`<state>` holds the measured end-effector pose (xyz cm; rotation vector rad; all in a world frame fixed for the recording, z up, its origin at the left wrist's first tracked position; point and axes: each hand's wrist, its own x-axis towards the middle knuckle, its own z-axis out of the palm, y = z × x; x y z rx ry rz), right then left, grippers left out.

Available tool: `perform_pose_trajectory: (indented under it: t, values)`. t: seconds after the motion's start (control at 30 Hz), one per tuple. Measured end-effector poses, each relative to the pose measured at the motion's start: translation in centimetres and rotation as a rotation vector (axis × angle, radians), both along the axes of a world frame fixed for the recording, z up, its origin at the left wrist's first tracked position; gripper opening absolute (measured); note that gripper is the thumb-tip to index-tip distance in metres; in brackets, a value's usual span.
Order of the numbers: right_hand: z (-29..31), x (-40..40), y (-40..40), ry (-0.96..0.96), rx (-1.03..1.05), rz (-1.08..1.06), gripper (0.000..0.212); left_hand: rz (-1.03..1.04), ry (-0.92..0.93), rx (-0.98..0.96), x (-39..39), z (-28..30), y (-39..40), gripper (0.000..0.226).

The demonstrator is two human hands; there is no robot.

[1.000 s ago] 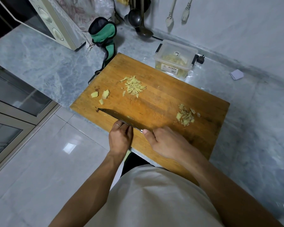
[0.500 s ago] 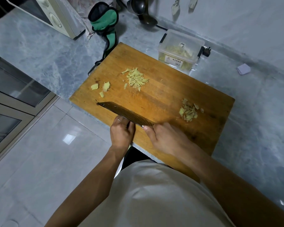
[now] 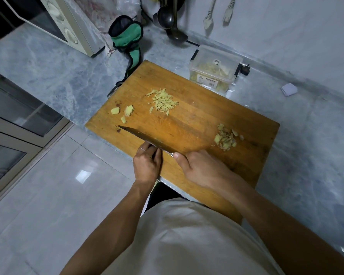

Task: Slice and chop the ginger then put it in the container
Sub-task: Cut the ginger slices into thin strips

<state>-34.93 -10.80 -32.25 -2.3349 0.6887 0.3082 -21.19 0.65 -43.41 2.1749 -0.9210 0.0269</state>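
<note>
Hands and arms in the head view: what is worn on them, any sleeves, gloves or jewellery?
Both forearms are bare, with no sleeves or gloves showing. The left hand wears a thin pale ring on one finger; the right hand shows no ring or watch. A light, off-white short-sleeved top covers the torso.

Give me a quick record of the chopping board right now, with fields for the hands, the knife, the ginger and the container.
right hand: grips the knife handle
left hand: fingers at the blade's near side
knife: over the cutting board, tip pointing left
ginger strips: pile near board's far edge
ginger chunks: three, board's left end
ginger slices: pile, board's right side
container: beyond the board, ginger inside
</note>
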Motion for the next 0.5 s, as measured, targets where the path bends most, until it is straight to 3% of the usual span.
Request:
perform_pose_trajectory:
  t: [0.37, 0.5]
  values:
    - [0.14, 0.95, -0.04, 0.053, -0.071, 0.049, 0.061, -0.01, -0.032, -0.03, 0.15, 0.02, -0.12, 0.024]
    - [-0.5, 0.91, -0.12, 0.024, -0.087, 0.065, 0.056, -0.008, -0.036, -0.024, 0.22, -0.02, 0.04, 0.017]
